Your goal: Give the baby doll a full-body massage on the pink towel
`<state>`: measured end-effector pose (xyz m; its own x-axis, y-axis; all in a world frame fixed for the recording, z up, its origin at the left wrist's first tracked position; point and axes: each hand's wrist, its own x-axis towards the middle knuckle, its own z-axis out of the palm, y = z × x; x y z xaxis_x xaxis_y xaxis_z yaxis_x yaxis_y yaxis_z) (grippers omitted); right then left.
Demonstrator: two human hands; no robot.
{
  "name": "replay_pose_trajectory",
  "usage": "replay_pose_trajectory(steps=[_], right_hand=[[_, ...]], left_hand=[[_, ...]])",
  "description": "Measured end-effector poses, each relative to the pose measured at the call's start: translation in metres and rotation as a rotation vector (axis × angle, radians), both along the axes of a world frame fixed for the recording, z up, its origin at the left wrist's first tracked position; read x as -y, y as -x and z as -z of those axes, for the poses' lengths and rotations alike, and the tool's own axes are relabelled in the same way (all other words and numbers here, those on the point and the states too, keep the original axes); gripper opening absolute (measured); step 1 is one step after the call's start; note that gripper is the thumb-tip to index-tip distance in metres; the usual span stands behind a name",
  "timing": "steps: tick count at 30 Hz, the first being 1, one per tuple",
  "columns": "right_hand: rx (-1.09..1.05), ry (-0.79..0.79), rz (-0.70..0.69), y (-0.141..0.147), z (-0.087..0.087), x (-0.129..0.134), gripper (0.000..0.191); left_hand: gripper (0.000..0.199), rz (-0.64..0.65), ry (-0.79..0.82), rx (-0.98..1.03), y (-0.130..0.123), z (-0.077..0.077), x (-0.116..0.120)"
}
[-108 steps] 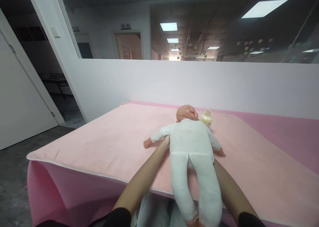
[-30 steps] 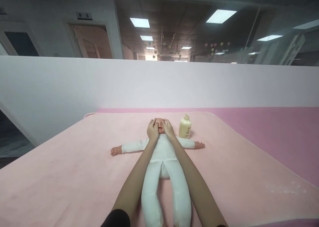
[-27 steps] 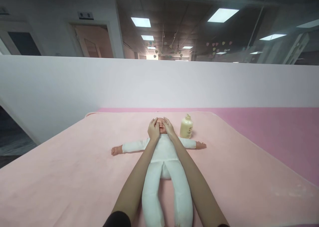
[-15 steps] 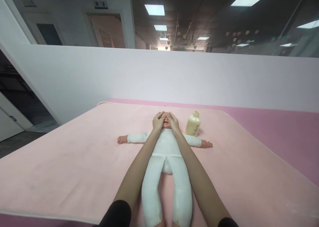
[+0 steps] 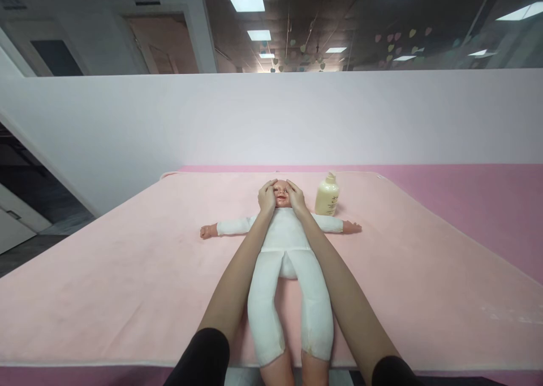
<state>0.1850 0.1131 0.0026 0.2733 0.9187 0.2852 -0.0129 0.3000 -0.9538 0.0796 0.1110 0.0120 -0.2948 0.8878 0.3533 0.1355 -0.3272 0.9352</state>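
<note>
A baby doll (image 5: 285, 230) with a white cloth body lies on its back, arms spread to both sides and feet toward me. My left hand (image 5: 267, 197) rests along the left side of the doll's head, fingers stretched toward the top. Against the opposite side of the head lies my right hand (image 5: 296, 197), its fingers also extended. Between my hands the doll's face (image 5: 281, 195) shows, with the sides of its head covered. A pale yellow bottle (image 5: 327, 196) stands just beyond the doll's arm on the right, apart from my right hand.
Under the doll is a light pink mat (image 5: 139, 261) on a darker pink surface (image 5: 479, 216). A white low wall (image 5: 297, 117) with glass above it runs behind. At the far left, beyond the mat's edge, are a dark floor and a white cabinet (image 5: 17, 219).
My thumbs have moved apart from the middle of the doll's forehead toward the sides, uncovering more of the face. The view has shifted, bringing the doll's feet further into sight.
</note>
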Motion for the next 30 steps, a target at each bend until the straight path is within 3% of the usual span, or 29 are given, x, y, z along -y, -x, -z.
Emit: replay_pose_trajectory(steps=[11, 16, 30], right_hand=[[-0.008, -0.075, -0.011, -0.007, 0.008, -0.006, 0.038], [0.014, -0.068, -0.002, -0.006, 0.006, -0.002, 0.033], [-0.113, -0.097, -0.089, -0.011, 0.011, -0.007, 0.036]], left_hand=[[0.041, 0.013, -0.143, -0.169, -0.003, -0.01, 0.024], [0.03, 0.037, -0.175, -0.153, -0.004, -0.01, 0.023], [0.03, 0.032, -0.071, -0.107, -0.002, -0.005, 0.012]])
